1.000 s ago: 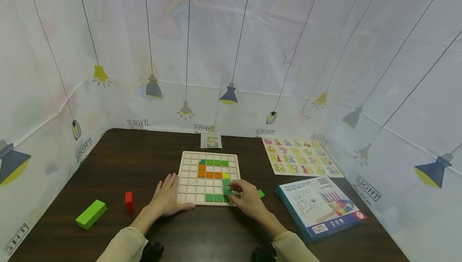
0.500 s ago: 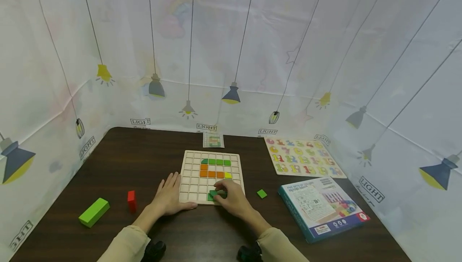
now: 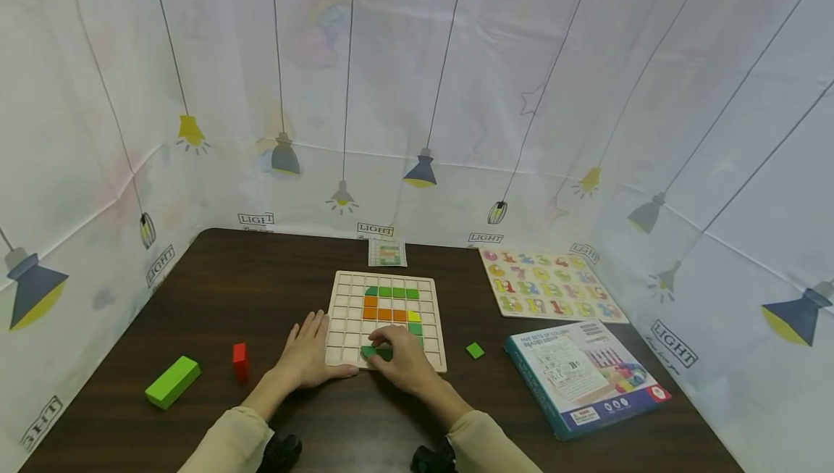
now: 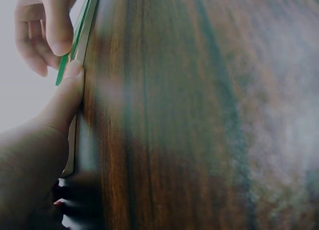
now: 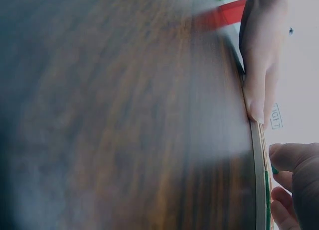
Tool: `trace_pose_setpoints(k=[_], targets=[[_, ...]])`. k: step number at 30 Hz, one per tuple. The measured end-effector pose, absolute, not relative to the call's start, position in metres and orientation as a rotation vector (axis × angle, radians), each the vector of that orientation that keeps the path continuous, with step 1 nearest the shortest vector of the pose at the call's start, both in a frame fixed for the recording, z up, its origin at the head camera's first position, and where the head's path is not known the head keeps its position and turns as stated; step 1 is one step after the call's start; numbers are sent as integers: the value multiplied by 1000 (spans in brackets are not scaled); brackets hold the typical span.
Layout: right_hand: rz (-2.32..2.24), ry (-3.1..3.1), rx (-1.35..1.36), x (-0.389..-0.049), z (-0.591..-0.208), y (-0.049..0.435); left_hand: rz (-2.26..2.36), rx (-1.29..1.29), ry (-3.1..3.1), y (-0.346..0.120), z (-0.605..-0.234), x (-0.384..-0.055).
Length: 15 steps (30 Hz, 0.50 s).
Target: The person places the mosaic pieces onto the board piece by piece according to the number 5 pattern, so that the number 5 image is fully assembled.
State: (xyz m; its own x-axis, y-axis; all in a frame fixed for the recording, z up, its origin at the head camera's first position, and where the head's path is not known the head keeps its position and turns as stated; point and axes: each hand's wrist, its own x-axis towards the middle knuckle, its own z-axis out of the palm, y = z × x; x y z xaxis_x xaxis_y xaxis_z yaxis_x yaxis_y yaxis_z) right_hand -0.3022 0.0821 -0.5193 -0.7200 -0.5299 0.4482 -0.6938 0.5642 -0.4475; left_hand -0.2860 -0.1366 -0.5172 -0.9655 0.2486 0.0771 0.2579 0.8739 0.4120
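In the head view, a wooden grid board (image 3: pixel 347 328) lies on the table with green, orange and yellow tiles forming part of a figure. My right hand (image 3: pixel 405 362) pinches a dark green tile (image 3: pixel 368 352) with a rounded corner, over the front row of the board. That green tile (image 4: pixel 62 69) appears tilted beneath the fingers in the left wrist view. My left hand (image 3: pixel 303 354) rests along the board's left edge, fingers straight, its thumb at the front edge. The right hand hides part of the front rows.
A loose green square tile (image 3: pixel 475 350) lies right of the board. Leftward stand a green block (image 3: pixel 172 382) and a red block (image 3: pixel 241 363). A pattern card (image 3: pixel 387 253) lies behind the board. A number board (image 3: pixel 554 285) and a box (image 3: pixel 583 379) are at right.
My right hand has moved left along the front of the board with the green tile, uncovering green tiles in the right column. The left hand stays at the board's edge.
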Motion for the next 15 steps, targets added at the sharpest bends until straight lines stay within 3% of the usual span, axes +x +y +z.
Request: trace_pose_setpoints(k=[15], targets=[[867, -2574, 1006, -300, -516, 79, -674, -402, -3021, -137, -518, -286]])
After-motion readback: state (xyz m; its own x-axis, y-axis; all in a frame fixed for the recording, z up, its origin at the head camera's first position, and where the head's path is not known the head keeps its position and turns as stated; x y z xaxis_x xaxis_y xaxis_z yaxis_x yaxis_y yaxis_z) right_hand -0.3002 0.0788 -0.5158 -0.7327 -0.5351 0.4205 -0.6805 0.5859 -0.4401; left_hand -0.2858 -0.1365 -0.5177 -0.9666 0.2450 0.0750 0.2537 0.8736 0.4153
